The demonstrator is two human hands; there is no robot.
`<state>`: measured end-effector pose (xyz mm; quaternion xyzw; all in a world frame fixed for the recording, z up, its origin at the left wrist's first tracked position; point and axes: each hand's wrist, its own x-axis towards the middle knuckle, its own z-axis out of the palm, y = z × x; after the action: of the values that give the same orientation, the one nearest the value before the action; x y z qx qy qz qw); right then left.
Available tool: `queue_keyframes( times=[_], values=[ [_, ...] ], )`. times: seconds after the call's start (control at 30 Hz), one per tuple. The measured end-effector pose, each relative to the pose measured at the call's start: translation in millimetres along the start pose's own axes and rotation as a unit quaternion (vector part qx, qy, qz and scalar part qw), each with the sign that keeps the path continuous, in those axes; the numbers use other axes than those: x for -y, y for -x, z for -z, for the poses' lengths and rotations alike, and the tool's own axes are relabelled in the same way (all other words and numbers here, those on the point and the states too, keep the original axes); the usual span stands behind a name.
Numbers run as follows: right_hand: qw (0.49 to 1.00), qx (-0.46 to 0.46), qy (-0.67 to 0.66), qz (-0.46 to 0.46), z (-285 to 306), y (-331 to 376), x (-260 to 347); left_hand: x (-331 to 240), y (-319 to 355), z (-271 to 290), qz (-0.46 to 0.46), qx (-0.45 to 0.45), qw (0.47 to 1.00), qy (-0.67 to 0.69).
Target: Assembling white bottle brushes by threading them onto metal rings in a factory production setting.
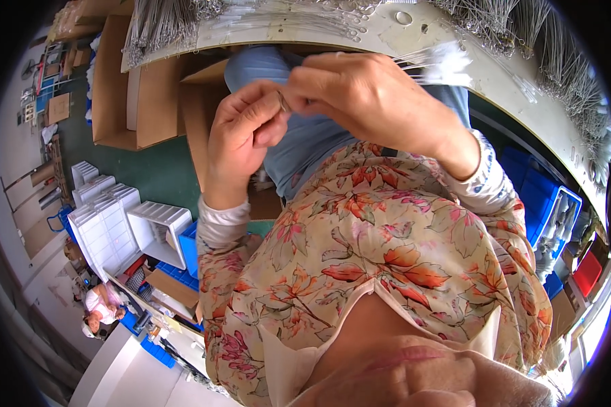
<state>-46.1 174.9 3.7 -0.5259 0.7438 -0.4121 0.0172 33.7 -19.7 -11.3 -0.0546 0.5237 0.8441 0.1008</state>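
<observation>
While both hands are raised above the lap, close to the near edge of the table point(380, 39), the left hand point(244, 132) pinches a small metal piece point(283, 102) between its thumb and bent forefinger. The piece sits at the fingertips, next to the right hand; its exact shape is too small to tell. The remaining left fingers are curled toward the palm.

The right hand point(370, 91) is turned with its back upward, fingers bent inward toward the left thumb. Its fingertips are partly hidden and blurred; whether they pinch anything cannot be told. Wire brushes point(445, 64) with white tufts extend to the right from behind this hand, their thin stems running out of sight beneath it. The tufts lie, as seen from above, across the table edge and the blue jeans point(305, 152).

On the table, a wire bundle point(163, 30) occupies the left end, loose wires point(305, 27) with looped ends lie beside it, and a metal ring point(396, 18) rests farther right. More wires point(580, 81) are heaped along the right end. Cardboard boxes point(115, 122) and white crates point(105, 220) stand at the left; a blue bin point(531, 186) stands at the right.
</observation>
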Motion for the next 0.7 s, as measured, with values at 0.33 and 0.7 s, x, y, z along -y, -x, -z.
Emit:
queue_keyframes(
  times=[0.33, 0.7],
  values=[
    [0.993, -0.035, -0.083, 0.073, 5, 17, 22, 34, -2, 10, 0.229, 0.156, 0.918, 0.282],
    [0.964, -0.158, 0.151, -0.153, 9, 47, -6, 28, -42, -53, -0.366, 0.0, 0.746, -0.556]
  ],
)
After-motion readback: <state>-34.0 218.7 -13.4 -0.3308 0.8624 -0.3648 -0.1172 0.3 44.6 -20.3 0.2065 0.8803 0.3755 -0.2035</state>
